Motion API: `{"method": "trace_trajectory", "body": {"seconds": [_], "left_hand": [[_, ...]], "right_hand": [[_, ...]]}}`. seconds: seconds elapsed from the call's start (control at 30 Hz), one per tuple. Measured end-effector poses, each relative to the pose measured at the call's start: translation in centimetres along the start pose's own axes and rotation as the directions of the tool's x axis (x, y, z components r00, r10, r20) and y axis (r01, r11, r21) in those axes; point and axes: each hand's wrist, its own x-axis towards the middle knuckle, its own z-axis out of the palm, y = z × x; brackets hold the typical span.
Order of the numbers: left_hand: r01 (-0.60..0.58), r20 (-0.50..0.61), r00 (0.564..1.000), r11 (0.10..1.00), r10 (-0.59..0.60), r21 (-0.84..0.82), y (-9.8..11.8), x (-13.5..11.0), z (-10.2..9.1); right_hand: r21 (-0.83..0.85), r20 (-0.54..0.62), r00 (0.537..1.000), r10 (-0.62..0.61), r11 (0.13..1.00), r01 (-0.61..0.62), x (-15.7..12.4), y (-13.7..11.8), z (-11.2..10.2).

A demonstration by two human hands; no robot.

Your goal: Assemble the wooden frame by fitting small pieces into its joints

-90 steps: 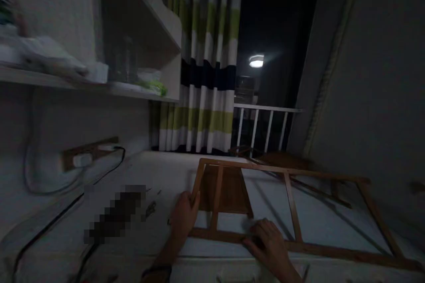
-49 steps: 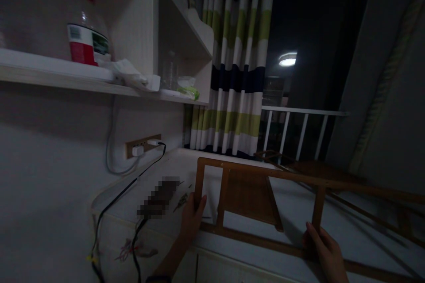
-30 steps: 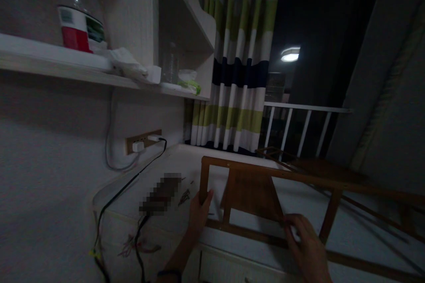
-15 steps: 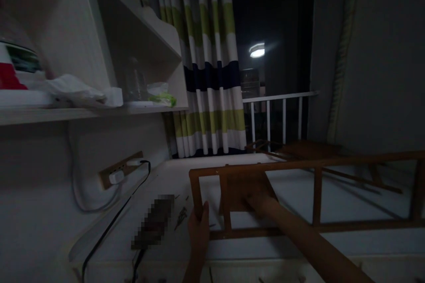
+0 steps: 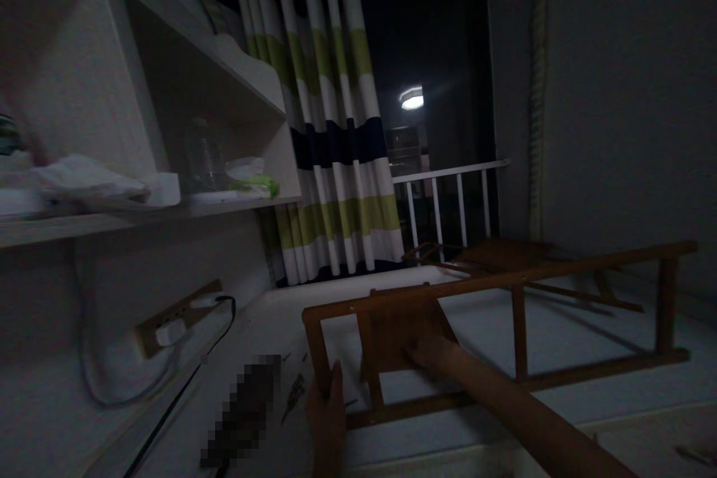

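A brown wooden frame [image 5: 518, 332] with long rails and crosspieces, like the side of a rack, stands on edge on a white tabletop [image 5: 476, 328]. My left hand [image 5: 328, 411] is closed around the corner at its left end. A flat brown board [image 5: 389, 328] sits between the rails near that end. Over this board, my right hand [image 5: 431, 355] has its fingers bent together against the surface; whatever lies between the fingertips is too dark to make out. Small thin pieces, looking like screws [image 5: 294, 392], lie in a loose pile left of my left hand.
A blurred-out dark object [image 5: 243, 411] lies on the left. Behind the frame are more brown wooden parts [image 5: 504, 254]. A power strip [image 5: 179, 317] with plugs and a black cord [image 5: 168, 407] runs along the left wall, under a shelf [image 5: 240, 202]. A striped curtain [image 5: 341, 164] hangs behind.
The view has turned a little, so the scene sits further left and slightly lower. Both hands keep their places on the wooden frame and board.
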Motion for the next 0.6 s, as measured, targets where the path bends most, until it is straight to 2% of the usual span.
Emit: {"method": "trace_trajectory", "body": {"seconds": [0.27,0.4,0.6], "left_hand": [[0.005,0.005,1.0,0.999,-0.006,0.039,0.8,-0.3,-0.3],[-0.028,-0.014,0.999,0.999,0.029,0.035,0.7,-0.2,-0.3],[-0.04,-0.019,0.999,0.999,0.041,0.026,0.9,-0.5,0.0]], "right_hand": [[-0.094,-0.115,0.993,-0.013,0.996,0.002,-0.2,-0.2,-0.7],[-0.122,-0.232,0.973,0.003,0.992,-0.032,-0.4,0.1,-1.2],[-0.105,-0.307,0.951,-0.026,0.994,-0.007,-0.6,-0.1,0.0]]}}
